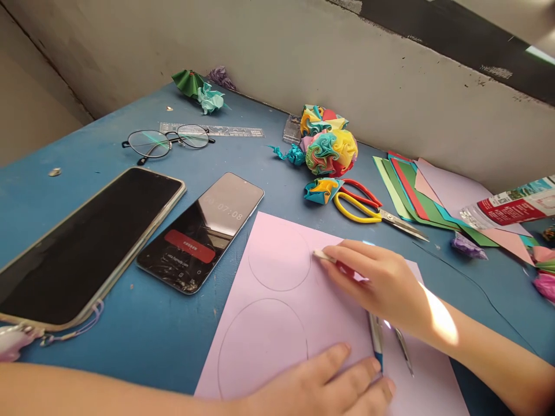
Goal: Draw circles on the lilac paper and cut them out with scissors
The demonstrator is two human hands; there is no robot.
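A sheet of pinkish-lilac paper (pixel 277 346) bears two thin drawn circles, one above the other. My right hand (pixel 381 277) pinches a small white eraser (pixel 321 255) against the sheet, just right of the upper circle. Something reddish shows between its fingers. From under that hand stick out two legs of what looks like a drawing compass (pixel 376 341), one blue-tipped and one pointed metal; its top is hidden. My left hand (pixel 329 384) lies spread on the lower sheet, covering part of the bigger circle.
Two phones (pixel 203 237) lie left of the sheet, with glasses (pixel 169 140) and a clear ruler (pixel 234 132) behind. Folded-paper balls (pixel 332 151) and scissors (pixel 368 208) sit beyond it. Coloured papers (pixel 446 190) and a bottle (pixel 515 202) are at right.
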